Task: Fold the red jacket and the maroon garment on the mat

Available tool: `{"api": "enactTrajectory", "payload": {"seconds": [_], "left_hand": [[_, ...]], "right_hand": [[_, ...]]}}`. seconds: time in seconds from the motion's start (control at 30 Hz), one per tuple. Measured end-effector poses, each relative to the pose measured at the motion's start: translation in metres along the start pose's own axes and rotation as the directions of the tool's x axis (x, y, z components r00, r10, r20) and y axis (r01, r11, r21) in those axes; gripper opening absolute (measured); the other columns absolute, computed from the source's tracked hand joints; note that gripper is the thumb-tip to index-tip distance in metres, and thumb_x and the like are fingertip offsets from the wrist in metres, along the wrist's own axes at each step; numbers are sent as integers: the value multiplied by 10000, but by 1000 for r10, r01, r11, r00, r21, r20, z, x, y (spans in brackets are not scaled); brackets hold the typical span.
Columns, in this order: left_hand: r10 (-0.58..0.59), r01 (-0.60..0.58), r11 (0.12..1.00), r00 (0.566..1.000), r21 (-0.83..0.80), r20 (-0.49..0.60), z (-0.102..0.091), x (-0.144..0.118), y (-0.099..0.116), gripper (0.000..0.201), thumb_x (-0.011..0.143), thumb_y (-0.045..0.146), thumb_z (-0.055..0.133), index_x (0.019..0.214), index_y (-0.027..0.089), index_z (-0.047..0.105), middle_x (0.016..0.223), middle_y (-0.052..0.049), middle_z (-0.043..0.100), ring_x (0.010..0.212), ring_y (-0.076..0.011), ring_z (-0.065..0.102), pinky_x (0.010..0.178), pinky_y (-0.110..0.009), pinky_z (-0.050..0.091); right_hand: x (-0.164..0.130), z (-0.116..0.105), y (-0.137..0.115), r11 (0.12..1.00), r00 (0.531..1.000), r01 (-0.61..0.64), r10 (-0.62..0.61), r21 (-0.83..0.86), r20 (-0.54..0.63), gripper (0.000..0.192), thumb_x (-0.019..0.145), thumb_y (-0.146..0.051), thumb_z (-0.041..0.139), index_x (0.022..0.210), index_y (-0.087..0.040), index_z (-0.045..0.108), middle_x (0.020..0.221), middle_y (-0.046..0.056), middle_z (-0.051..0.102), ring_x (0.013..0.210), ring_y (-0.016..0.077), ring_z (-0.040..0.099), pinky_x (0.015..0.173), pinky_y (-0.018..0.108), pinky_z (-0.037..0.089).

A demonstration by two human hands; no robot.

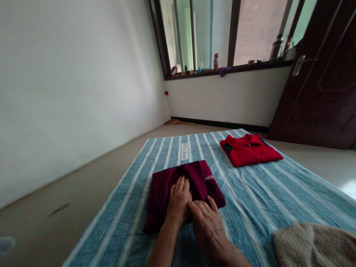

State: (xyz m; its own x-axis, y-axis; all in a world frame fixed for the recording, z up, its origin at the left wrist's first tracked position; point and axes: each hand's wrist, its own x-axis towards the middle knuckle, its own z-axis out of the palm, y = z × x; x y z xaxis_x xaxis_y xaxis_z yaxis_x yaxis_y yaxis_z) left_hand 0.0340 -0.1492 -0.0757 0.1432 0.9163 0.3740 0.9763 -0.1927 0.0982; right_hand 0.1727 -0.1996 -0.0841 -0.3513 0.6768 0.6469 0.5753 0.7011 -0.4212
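A folded dark maroon garment [160, 189] with small pale lettering on its right side lies on a blue-and-white striped bed cover. My left hand [178, 200] rests on the middle of the garment, its fingers stretched forward over a fold of the cloth. Close beside it, my right hand [208, 228] touches the near edge of the garment; its fingers are bent a little and slightly apart, with the tips on the cloth. The underside of both hands is hidden.
The striped cover [250, 211] spreads around the garment. On it lie a folded red jacket [247, 154] at the far right and a beige knitted item [311, 244] at the near right. White walls, a windowsill with bottles and a dark door [319, 92] stand beyond.
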Motion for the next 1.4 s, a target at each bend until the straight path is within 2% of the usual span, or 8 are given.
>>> {"api": "enactTrajectory", "payload": {"seconds": [0.63, 0.97, 1.2, 1.4], "left_hand": [[-19, 19, 1000, 1000, 22, 18, -2, 1, 3, 453, 876, 150, 349, 1317, 97, 440, 1399, -157, 427, 1315, -258, 350, 1048, -432, 330], [-3, 3, 1000, 1000, -12, 19, -5, -1, 2, 466, 873, 143, 359, 1333, 89, 416, 1404, -170, 414, 1322, -260, 336, 1051, -445, 324], [-5, 5, 1000, 1000, -22, -27, -1, -1, 2, 469, 865, 138, 368, 1330, 120, 424, 1400, -154, 425, 1317, -252, 345, 1049, -446, 323], [-9, 9, 1000, 1000, 2, 2, -2, 0, 2, 464, 864, 144, 363, 1318, 87, 437, 1399, -169, 423, 1313, -264, 351, 1045, -442, 333]], "right_hand": [[1, 0, 0, 1000, 999, -22, 22, 8, 27, 438, 839, -55, 360, 1245, -202, 436, 1061, 46, 635, 1023, 183, 558, 1045, 479, 225], [1, -3, -1, 1000, 1000, 0, 1, -9, 3, 480, 807, -37, 356, 1252, -195, 440, 1040, 57, 637, 993, 184, 566, 1032, 483, 263], [2, -4, -2, 1000, 1000, -3, 3, -26, 3, 469, 795, -38, 378, 1231, -191, 455, 1033, 48, 636, 995, 184, 571, 1031, 474, 276], [2, -2, -1, 1000, 1000, -19, 19, -15, -3, 476, 813, -31, 359, 1248, -203, 447, 1027, 50, 641, 974, 182, 576, 1031, 485, 263]]}}
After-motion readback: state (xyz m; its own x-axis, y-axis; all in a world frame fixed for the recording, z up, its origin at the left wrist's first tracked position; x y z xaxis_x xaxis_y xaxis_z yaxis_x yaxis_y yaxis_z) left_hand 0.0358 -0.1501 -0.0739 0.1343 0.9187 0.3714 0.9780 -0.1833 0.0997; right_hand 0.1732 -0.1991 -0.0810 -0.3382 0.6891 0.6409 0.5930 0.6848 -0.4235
